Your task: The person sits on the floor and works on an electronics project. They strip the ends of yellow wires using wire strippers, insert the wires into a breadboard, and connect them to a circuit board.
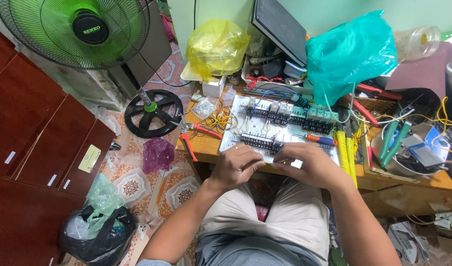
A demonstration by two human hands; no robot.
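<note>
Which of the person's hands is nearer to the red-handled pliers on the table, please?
The left. The left hand is just right of the red-handled pliers, at the white board's near edge; the right hand lies farther right, beyond the left.

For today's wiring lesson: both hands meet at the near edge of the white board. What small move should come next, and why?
Probably seat the yellow wire into the black terminal strip: the left hand and right hand pinch together right beside it.
</note>
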